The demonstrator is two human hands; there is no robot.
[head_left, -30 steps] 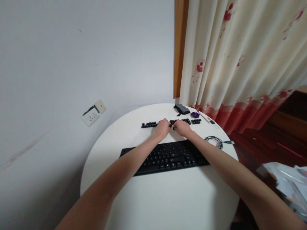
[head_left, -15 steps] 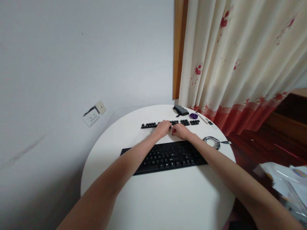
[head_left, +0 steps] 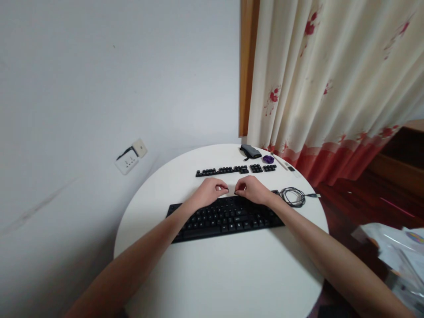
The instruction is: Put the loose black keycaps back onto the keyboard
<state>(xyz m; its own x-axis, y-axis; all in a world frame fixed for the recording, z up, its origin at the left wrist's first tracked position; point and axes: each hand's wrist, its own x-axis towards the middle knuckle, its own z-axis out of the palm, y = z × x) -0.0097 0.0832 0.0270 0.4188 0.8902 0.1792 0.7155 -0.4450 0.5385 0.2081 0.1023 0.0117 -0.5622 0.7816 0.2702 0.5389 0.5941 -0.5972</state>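
A black keyboard (head_left: 228,216) lies across the round white table (head_left: 225,274). Beyond it a row of loose black keycaps (head_left: 232,169) is laid out in a line. My left hand (head_left: 208,192) and my right hand (head_left: 253,191) hover side by side over the keyboard's far edge, fingers curled and pinched toward each other. Whatever sits in the pinched fingertips is too small to make out.
A grey pouch (head_left: 251,151), a purple object (head_left: 268,159) and a thin white stick (head_left: 281,164) lie at the table's far right. A coiled black cable (head_left: 293,196) rests beside the keyboard. Curtain (head_left: 324,88) hangs right; a wall socket (head_left: 130,157) is left.
Both hands have drawn back from the row of loose keycaps to the keyboard's far edge. The keycap row now lies uncovered in a full line.
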